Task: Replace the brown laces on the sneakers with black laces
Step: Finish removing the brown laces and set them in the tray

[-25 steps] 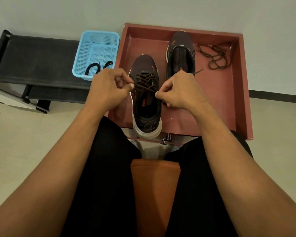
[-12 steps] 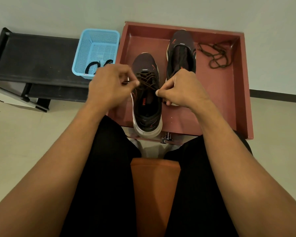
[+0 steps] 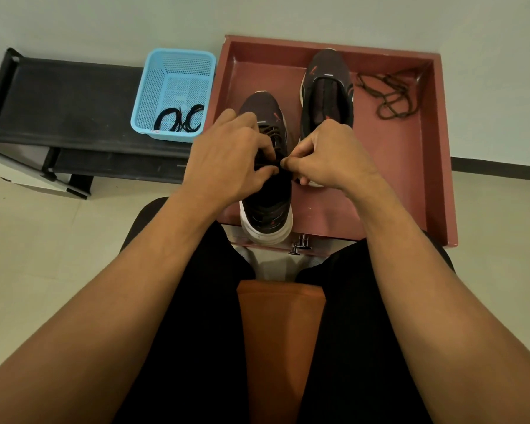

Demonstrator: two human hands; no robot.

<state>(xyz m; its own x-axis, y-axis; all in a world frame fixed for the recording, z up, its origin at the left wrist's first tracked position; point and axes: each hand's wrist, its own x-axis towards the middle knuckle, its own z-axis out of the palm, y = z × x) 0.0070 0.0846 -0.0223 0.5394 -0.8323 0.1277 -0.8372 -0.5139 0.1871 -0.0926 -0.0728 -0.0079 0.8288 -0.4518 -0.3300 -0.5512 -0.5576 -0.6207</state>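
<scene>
Two dark sneakers stand in a red tray (image 3: 410, 166). The near sneaker (image 3: 268, 209) still carries a brown lace (image 3: 273, 133) over its tongue. My left hand (image 3: 230, 160) and my right hand (image 3: 334, 157) meet above its upper eyelets, fingertips pinched on the lace; the pinched part is hidden by my fingers. The far sneaker (image 3: 326, 87) has no lace. A loose brown lace (image 3: 389, 93) lies in the tray's far right corner. Black laces (image 3: 181, 119) rest in a blue basket (image 3: 166, 87).
The blue basket sits on a low black rack (image 3: 68, 99) at the left, against a pale wall. The tray's front edge has small metal knobs (image 3: 300, 244). My legs in black trousers and an orange seat (image 3: 282, 332) fill the foreground.
My left hand has moved right and down over the near sneaker's laces until its fingertips meet my right hand's. My right hand has hardly moved.
</scene>
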